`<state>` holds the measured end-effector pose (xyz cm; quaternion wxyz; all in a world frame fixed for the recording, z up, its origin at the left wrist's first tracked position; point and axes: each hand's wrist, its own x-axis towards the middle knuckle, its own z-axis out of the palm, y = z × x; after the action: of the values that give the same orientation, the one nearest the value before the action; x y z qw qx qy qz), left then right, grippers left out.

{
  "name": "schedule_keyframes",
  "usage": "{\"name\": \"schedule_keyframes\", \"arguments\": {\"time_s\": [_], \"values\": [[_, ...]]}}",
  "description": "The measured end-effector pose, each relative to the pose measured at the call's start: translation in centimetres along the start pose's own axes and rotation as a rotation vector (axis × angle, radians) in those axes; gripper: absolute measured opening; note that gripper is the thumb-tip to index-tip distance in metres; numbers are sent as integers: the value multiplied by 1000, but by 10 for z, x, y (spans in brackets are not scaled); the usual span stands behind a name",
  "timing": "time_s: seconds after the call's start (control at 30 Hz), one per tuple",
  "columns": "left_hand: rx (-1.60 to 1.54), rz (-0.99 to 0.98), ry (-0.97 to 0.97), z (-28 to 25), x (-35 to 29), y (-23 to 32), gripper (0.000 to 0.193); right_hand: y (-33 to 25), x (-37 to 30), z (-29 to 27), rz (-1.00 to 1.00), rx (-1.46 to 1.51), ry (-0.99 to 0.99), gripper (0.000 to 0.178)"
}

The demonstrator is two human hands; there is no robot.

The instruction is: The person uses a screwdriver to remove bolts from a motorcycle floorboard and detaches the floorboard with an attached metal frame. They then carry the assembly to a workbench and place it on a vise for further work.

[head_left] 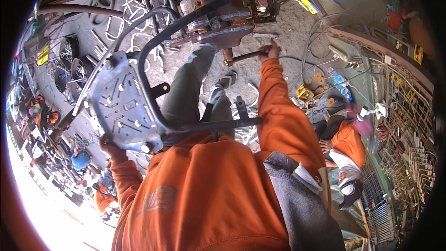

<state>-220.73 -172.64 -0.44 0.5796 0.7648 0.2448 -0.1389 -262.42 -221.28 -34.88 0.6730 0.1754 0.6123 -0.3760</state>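
Observation:
My left hand point(109, 147) is closed on the lower left corner of a silver metal plate point(121, 107) with slots and round studs. A bent black tubular frame point(147, 90) with small tabs lies against the plate. Its upper end reaches to a large, worn bench vise point(222, 25), where I cannot make out how the jaws hold it. The lower tube crosses in front of my waist. On the right, my right hand point(271, 51) is closed around the vise's handle bar point(246, 56), near its outer end.
Bent metal rods point(134, 18) lie on the floor at the far left, near black wheels point(76, 67). A cable point(304, 51) loops across the floor at right, near a yellow tool point(304, 94). A person in orange point(348, 144) sits lower right, beside metal racks point(409, 125). Others work at left.

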Motion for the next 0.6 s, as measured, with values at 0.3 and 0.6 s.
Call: {"name": "schedule_keyframes", "arguments": {"time_s": [0.3,0.6], "values": [[-102,-4,-32,12,22,-2,18,21,-244,-3,-777,-1541,-1557,25],[-154,-72,-176,31,47,30,23,19,-193,-22,-1125,-1681,-1219,41]]}}
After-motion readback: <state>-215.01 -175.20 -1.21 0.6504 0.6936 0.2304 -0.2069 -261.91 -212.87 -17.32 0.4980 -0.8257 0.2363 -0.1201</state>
